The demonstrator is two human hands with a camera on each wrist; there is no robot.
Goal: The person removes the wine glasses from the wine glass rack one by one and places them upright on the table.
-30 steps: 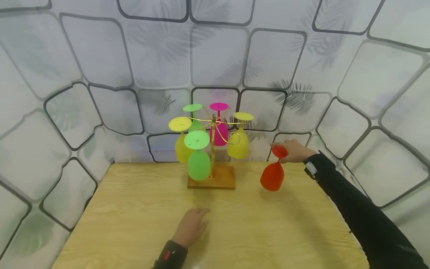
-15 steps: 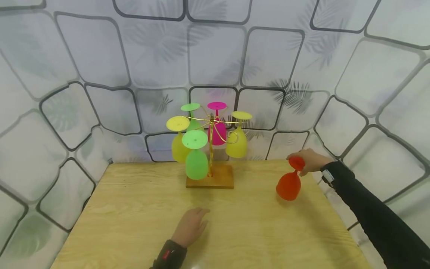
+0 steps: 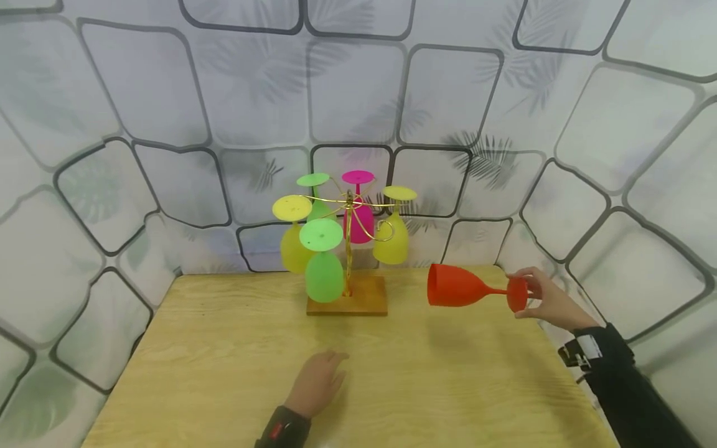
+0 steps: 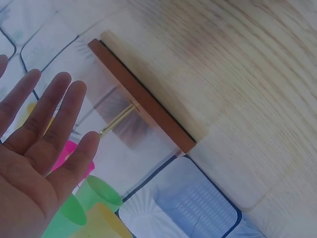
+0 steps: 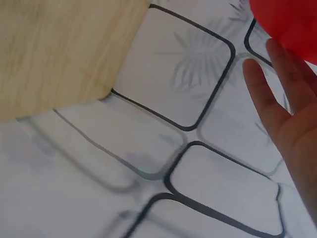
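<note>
My right hand point(image 3: 551, 302) holds a red goblet point(image 3: 456, 286) by its round foot, above the right side of the table. The goblet lies sideways in the air, its mouth facing left. In the right wrist view, part of its red surface point(image 5: 287, 25) shows beyond my fingers. My left hand point(image 3: 316, 382) rests low over the front middle of the table, and the left wrist view shows its fingers point(image 4: 59, 99) spread with nothing in them. Behind it stands a gold wire rack point(image 3: 350, 249) on a wooden base point(image 3: 366, 295).
Upside down on the rack hang a green goblet point(image 3: 325, 277) in front, yellow ones left and right point(image 3: 392, 239), and a pink goblet point(image 3: 358, 224) and another green one behind. A patterned cloth wall point(image 3: 358, 93) closes off the wooden table point(image 3: 224, 348) at the back.
My right hand has moved right and toward me with the red goblet, which has turned from mouth-down to lying sideways. The left hand has stayed in place.
</note>
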